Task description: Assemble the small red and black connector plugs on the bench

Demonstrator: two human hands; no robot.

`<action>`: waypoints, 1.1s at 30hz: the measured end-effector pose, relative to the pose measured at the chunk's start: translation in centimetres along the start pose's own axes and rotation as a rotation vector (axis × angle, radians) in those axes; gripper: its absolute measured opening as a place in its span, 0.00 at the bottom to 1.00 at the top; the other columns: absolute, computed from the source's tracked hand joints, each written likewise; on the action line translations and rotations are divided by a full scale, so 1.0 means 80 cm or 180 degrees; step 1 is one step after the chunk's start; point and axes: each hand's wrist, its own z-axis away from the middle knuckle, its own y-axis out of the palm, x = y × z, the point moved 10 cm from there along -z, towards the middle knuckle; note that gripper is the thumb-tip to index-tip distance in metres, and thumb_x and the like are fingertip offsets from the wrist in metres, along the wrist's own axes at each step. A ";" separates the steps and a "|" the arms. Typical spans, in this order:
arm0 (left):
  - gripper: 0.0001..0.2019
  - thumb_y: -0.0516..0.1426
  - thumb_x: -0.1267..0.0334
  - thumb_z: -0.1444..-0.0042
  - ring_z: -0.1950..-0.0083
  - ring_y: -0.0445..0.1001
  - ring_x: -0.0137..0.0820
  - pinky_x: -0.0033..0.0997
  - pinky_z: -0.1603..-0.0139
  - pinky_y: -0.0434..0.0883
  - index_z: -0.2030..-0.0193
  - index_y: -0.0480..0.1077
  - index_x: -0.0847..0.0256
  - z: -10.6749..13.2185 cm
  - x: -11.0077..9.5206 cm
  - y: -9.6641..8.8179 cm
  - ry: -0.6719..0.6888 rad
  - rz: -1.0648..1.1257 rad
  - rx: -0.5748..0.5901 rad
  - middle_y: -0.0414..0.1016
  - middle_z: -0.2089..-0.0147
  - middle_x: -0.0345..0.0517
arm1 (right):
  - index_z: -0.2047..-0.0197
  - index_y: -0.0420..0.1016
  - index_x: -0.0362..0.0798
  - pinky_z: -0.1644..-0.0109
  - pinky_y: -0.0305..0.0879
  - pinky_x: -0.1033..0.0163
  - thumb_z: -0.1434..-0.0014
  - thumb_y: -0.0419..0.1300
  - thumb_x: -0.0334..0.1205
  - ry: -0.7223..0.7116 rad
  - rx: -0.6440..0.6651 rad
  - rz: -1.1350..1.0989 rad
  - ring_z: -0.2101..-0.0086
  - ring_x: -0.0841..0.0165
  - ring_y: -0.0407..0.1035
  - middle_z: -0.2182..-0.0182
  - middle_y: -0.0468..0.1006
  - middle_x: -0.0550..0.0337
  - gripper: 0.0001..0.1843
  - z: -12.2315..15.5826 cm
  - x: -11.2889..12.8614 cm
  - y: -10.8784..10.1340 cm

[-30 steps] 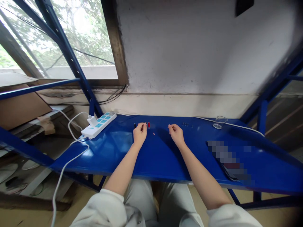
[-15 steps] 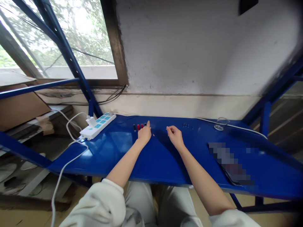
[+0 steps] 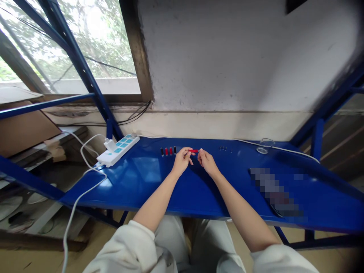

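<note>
In the head view, my left hand [image 3: 182,160] is closed on a slim red cylindrical piece [image 3: 194,151], held roughly level above the blue tabletop. My right hand [image 3: 207,162] is pinched at the right end of that piece; whatever lies between its fingertips is too small to make out. Left of my hands stands a short row of similar pieces with pale tips: a black piece [image 3: 162,151], two red pieces [image 3: 168,151] side by side, and another black piece [image 3: 175,150]. A few tiny metal parts [image 3: 223,148] lie to the right of my right hand.
A white power strip [image 3: 118,151] with a plug and cable sits at the table's left. A clear round container [image 3: 262,150] is at the back right, near a thin white cable [image 3: 295,154]. A blurred-out dark flat object [image 3: 274,193] lies at the right. Blue frame posts flank the table.
My left hand has moved right from the row and now holds a red piece against my right fingertips. The row's right-hand black piece is uncovered. My right hand has shifted only slightly.
</note>
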 end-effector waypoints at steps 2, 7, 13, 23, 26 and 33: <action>0.13 0.50 0.58 0.44 0.83 0.67 0.19 0.20 0.82 0.62 0.56 0.62 0.64 0.005 0.003 0.003 -0.0064 0.0072 0.0068 0.73 0.63 0.47 | 0.80 0.58 0.48 0.78 0.53 0.67 0.45 0.42 0.62 -0.0047 -0.0071 0.0018 0.82 0.74 0.55 0.85 0.60 0.65 0.26 0.000 0.002 -0.003; 0.13 0.50 0.57 0.45 0.83 0.67 0.19 0.19 0.83 0.61 0.57 0.62 0.64 0.010 -0.001 0.004 -0.0134 0.0069 0.0104 0.73 0.63 0.48 | 0.80 0.57 0.49 0.79 0.51 0.68 0.46 0.45 0.61 0.0016 -0.0105 -0.0129 0.83 0.75 0.53 0.85 0.59 0.65 0.25 -0.001 -0.003 -0.004; 0.14 0.50 0.55 0.44 0.84 0.67 0.19 0.20 0.83 0.62 0.59 0.62 0.64 0.011 -0.001 -0.002 -0.0136 0.0024 0.0011 0.73 0.64 0.47 | 0.75 0.60 0.48 0.79 0.52 0.68 0.45 0.48 0.56 -0.0117 0.0124 -0.0330 0.83 0.76 0.54 0.83 0.60 0.67 0.20 -0.003 -0.002 0.004; 0.16 0.51 0.52 0.46 0.85 0.66 0.20 0.22 0.83 0.65 0.60 0.63 0.65 0.011 0.002 -0.006 -0.0098 -0.0005 -0.0050 0.74 0.65 0.49 | 0.64 0.63 0.48 0.83 0.52 0.69 0.46 0.46 0.61 0.0357 0.0181 -0.0540 0.85 0.75 0.60 0.76 0.70 0.62 0.23 -0.003 -0.017 0.007; 0.16 0.51 0.53 0.45 0.85 0.66 0.20 0.22 0.82 0.65 0.60 0.63 0.65 0.012 0.000 -0.002 -0.0078 -0.0021 0.0026 0.75 0.65 0.50 | 0.77 0.62 0.47 0.83 0.52 0.68 0.46 0.44 0.62 0.0278 0.0308 -0.0304 0.87 0.75 0.56 0.86 0.63 0.65 0.27 -0.002 -0.014 0.010; 0.16 0.51 0.52 0.46 0.85 0.67 0.21 0.22 0.82 0.64 0.60 0.63 0.65 0.011 0.001 -0.006 -0.0071 -0.0022 -0.0034 0.75 0.65 0.49 | 0.77 0.61 0.48 0.82 0.52 0.68 0.48 0.48 0.62 0.0079 0.0165 -0.0154 0.86 0.75 0.54 0.86 0.60 0.67 0.25 -0.003 -0.008 0.005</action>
